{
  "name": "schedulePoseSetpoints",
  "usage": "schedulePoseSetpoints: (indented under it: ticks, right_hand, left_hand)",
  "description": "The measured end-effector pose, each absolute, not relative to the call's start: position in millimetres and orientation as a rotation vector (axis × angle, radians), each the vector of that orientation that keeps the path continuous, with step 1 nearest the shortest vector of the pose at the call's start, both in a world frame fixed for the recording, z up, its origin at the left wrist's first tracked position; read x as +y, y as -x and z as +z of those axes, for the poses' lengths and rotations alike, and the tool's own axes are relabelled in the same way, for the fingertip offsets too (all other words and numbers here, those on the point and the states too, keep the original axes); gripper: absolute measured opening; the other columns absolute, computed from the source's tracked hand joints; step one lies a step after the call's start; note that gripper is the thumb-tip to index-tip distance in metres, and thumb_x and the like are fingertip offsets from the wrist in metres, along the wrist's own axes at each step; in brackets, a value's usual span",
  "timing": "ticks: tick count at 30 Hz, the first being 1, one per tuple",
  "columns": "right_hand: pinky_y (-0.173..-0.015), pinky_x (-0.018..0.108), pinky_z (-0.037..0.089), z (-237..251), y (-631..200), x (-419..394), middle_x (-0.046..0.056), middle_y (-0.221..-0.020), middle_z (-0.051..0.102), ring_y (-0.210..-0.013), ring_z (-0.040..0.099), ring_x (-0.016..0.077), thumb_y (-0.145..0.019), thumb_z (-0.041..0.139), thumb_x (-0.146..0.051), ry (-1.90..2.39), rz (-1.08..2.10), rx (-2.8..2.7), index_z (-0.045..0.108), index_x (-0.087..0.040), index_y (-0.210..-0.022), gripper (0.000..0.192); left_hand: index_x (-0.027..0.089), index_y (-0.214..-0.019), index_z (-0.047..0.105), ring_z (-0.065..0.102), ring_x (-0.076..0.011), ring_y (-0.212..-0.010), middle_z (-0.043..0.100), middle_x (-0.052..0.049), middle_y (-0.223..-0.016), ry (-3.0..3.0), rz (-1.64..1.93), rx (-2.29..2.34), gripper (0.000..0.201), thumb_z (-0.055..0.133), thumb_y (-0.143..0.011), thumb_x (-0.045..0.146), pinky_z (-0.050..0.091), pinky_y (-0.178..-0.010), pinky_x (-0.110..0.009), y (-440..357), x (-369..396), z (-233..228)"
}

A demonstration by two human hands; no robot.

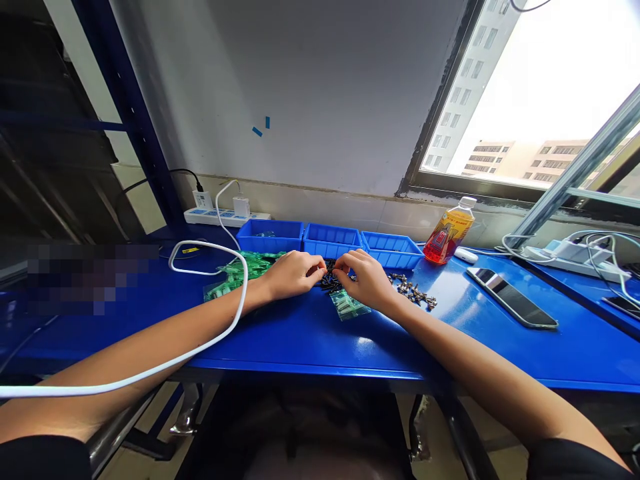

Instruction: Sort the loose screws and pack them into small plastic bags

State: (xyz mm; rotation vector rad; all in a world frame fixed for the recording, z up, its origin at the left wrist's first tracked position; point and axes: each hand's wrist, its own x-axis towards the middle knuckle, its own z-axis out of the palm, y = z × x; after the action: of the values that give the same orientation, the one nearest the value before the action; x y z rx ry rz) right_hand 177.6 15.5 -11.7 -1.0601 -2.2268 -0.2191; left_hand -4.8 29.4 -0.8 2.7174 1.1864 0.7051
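Note:
My left hand (pixel 293 275) and my right hand (pixel 367 279) face each other over a pile of small black parts, perhaps screws (pixel 329 280), on the blue table. The fingers of both hands are bent into a pinch. Whatever lies between the fingertips is too small to make out. Just below my right hand lies a small clear bag with a green tint (pixel 349 307), with pale pieces in it. Beside my left hand is a heap of similar green bags (pixel 245 268). Loose metal screws (pixel 417 293) are scattered to the right of my right hand.
Behind the hands stand three blue bins (pixel 331 235) in a row. A drink bottle (pixel 451 230) and a phone (pixel 513 297) are on the right. A white cable (pixel 245 287) loops over my left forearm. Power strips (pixel 227 217) lie at the back left and far right.

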Motion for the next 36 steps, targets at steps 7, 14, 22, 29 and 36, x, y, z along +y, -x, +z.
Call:
schedulePoseSetpoints:
  ticks: [7, 14, 22, 29, 36]
  right_hand:
    - [-0.067, 0.028, 0.042, -11.3, -176.2, 15.0, 0.002, -0.068, 0.060, -0.069, 0.052, 0.0157, -0.076, 0.055, -0.012, 1.034, -0.152, -2.210, 0.055, -0.019, -0.070, 0.009]
    - [-0.061, 0.024, 0.043, -13.8, -171.9, 17.0, -0.002, -0.066, 0.059, -0.061, 0.053, 0.0113, -0.071, 0.053, -0.011, 1.019, 0.124, -2.081, 0.050, -0.020, -0.070, 0.009]
    - [-0.056, 0.022, 0.041, -12.1, -170.1, 13.1, -0.002, -0.064, 0.057, -0.058, 0.051, 0.0097, -0.071, 0.046, -0.016, 0.846, 0.213, -2.045, 0.048, -0.019, -0.071, 0.004]
    - [-0.053, 0.021, 0.038, -11.8, -170.5, 13.0, -0.003, -0.062, 0.054, -0.056, 0.047, 0.0083, -0.072, 0.047, -0.020, 0.844, 0.424, -2.034, 0.048, -0.019, -0.071, 0.001]
    - [-0.053, 0.021, 0.038, -12.3, -169.4, 13.4, -0.003, -0.062, 0.055, -0.055, 0.047, 0.0083, -0.074, 0.052, -0.026, 0.859, 0.476, -2.004, 0.050, -0.019, -0.073, 0.007]
  left_hand:
    - [0.018, -0.078, 0.065, 0.057, -0.0155, -0.060, 0.065, -0.002, -0.065, -2.739, 0.670, 1.190, 0.023, 0.044, -0.082, 0.028, 0.035, -0.056, -0.024, 3.6, 29.1, -0.1]
    - [0.018, -0.080, 0.065, 0.057, -0.0161, -0.061, 0.065, -0.002, -0.066, -2.742, 0.671, 1.156, 0.022, 0.044, -0.083, 0.027, 0.035, -0.057, -0.025, 4.5, 31.6, -1.9]
    - [0.018, -0.083, 0.063, 0.059, -0.0160, -0.065, 0.067, -0.002, -0.072, -2.780, 0.670, 1.069, 0.018, 0.047, -0.084, 0.024, 0.037, -0.061, -0.024, 3.7, 30.1, -1.7]
    - [0.017, -0.079, 0.062, 0.058, -0.0153, -0.065, 0.066, -0.002, -0.071, -2.821, 0.676, 1.048, 0.018, 0.047, -0.086, 0.024, 0.037, -0.062, -0.024, 3.6, 29.7, -2.8]
    - [0.016, -0.080, 0.062, 0.057, -0.0152, -0.063, 0.065, -0.002, -0.069, -2.802, 0.683, 1.078, 0.017, 0.048, -0.085, 0.023, 0.035, -0.059, -0.024, 3.8, 29.4, -3.1]
